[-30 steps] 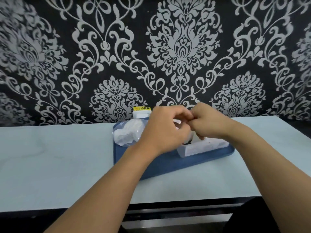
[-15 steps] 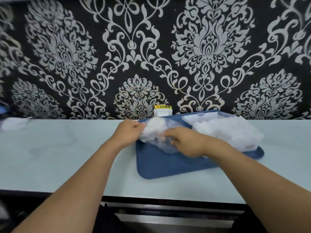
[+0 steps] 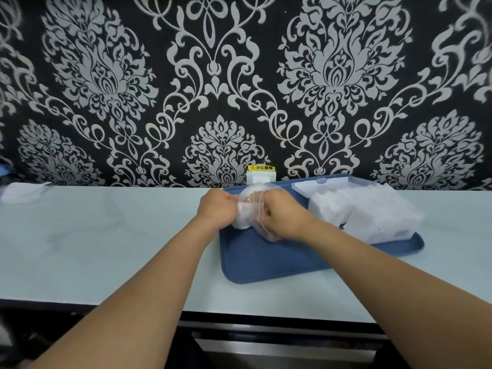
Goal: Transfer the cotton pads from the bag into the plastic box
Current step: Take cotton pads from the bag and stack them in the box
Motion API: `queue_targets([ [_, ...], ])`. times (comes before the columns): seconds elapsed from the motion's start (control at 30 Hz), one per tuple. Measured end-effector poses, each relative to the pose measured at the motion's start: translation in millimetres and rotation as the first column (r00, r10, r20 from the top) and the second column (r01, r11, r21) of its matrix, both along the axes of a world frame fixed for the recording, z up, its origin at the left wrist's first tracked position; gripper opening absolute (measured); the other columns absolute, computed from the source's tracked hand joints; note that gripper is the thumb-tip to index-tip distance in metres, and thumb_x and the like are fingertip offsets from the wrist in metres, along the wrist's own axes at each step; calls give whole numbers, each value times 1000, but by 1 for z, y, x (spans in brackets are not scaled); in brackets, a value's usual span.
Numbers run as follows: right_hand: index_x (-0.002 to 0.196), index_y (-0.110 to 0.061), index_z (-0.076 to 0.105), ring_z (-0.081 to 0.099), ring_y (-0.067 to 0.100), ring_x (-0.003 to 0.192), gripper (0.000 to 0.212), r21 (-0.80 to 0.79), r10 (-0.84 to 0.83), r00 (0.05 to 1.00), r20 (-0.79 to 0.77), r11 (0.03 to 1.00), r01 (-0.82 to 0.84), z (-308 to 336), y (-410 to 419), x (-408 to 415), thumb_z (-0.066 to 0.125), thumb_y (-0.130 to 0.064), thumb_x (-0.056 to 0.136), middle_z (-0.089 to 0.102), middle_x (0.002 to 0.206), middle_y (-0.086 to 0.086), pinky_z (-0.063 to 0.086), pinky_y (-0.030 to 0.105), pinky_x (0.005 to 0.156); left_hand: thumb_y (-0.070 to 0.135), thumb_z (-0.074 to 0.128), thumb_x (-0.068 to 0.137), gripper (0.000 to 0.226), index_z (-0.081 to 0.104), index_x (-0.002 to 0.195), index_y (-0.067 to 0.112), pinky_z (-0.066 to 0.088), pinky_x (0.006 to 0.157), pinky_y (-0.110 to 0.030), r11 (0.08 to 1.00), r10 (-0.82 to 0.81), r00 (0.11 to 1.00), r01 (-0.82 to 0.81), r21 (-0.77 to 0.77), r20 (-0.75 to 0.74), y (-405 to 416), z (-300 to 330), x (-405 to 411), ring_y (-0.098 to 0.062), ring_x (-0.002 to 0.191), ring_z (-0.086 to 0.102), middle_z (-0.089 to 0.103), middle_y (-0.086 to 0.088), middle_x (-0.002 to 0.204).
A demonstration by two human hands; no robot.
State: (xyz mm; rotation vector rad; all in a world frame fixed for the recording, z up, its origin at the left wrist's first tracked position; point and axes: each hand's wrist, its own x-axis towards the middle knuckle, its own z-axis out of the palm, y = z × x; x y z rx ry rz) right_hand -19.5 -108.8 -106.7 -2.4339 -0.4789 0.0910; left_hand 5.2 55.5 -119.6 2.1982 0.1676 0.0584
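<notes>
A clear plastic bag (image 3: pixel 249 209) holding white cotton pads lies at the back left of a blue tray (image 3: pixel 266 262). My left hand (image 3: pixel 217 207) grips the bag's left side with curled fingers. From the right, my right hand (image 3: pixel 282 215) grips the bag, pinching its film. A clear plastic box (image 3: pixel 364 211) with its lid open toward the wall stands on the tray's right half. It holds white cotton pads.
The tray sits on a pale countertop (image 3: pixel 106 235) against a black and silver patterned wall. A white socket with a yellow label (image 3: pixel 261 173) is behind the tray. Some white material (image 3: pixel 21 191) lies at the counter's far left. The counter's front edge is close to me.
Both hands left the plastic box and moved left to the bag, which they now grip and bunch between them. The view has shifted left.
</notes>
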Motion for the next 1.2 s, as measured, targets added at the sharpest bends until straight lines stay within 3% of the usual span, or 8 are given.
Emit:
queue_targets([
  [0.2, 67, -21, 58, 57, 20, 69, 30, -91, -67, 963, 262, 991, 93, -22, 13, 4, 60, -51, 72, 59, 71, -5, 50, 29, 61, 19, 56, 94, 42, 49, 52, 16, 53, 70, -39, 992, 27, 997, -35, 118, 73, -16, 1, 2, -35, 69, 58, 58, -9, 67],
  [0.37, 71, -14, 66, 65, 25, 78, 16, 82, -167, 957, 238, 985, 151, -17, 12, 2, 67, -28, 79, 70, 81, 1, 57, 38, 72, 11, 51, 93, 31, 53, 62, 8, 45, 63, -35, 983, 118, 990, -127, 134, 76, -11, -1, 8, -37, 76, 62, 70, -24, 94],
  [0.63, 51, -25, 38, 45, 13, 70, 41, 206, -120, 917, 380, 978, 43, 12, -17, -45, 72, -27, 74, 42, 66, -11, 40, 35, 64, 14, 62, 91, 25, 70, 72, 1, 54, 67, -38, 986, 164, 986, -165, 15, 13, 1, -10, 17, -32, 76, 65, 71, -17, 80],
  [0.8, 68, -1, 62, 44, 9, 55, 36, 328, -138, 985, 105, 940, 97, 45, -69, -73, 77, -28, 86, 54, 60, 4, 35, 26, 55, 20, 64, 88, 26, 71, 72, 1, 58, 76, -38, 992, 124, 992, -124, 18, 5, 5, -6, 20, -31, 77, 67, 71, -14, 76],
  [0.9, 93, -5, 74, 62, 13, 70, 19, 673, -275, 940, -204, 658, 339, 59, -113, -72, 70, -24, 92, 74, 80, 9, 50, 30, 67, 39, 54, 95, 42, 68, 75, 5, 52, 74, -34, 972, 68, 998, -66, 224, -3, 3, 6, 12, -32, 81, 66, 69, -11, 80],
  [1.0, 95, -11, 71, 63, 9, 70, 6, 724, -283, 863, -418, 470, 505, 61, -141, -66, 68, -17, 93, 72, 76, -2, 54, 21, 61, 43, 47, 98, 39, 63, 83, 10, 51, 75, -37, 906, 20, 975, -111, 407, 223, -14, 31, -7, -29, 86, 65, 69, -7, 89],
  [1.1, 95, -10, 67, 67, 15, 74, 7, 691, -267, 805, -530, 414, 592, 60, -150, -63, 66, -7, 88, 72, 80, 4, 56, 24, 59, 30, 53, 97, 18, 66, 99, 17, 51, 85, -32, 985, -63, 781, -51, 164, 621, -50, 63, -37, -15, 96, 62, 66, 4, 101],
  [1.2, 91, -9, 67, 67, 18, 72, 6, 687, -277, 815, -508, 440, 578, 63, -152, -62, 64, -7, 86, 71, 80, 6, 54, 24, 58, 19, 62, 93, 7, 68, 96, 16, 55, 74, -21, 964, -207, 714, 264, 17, 669, -100, 80, -72, -8, 81, 64, 69, 8, 89],
])
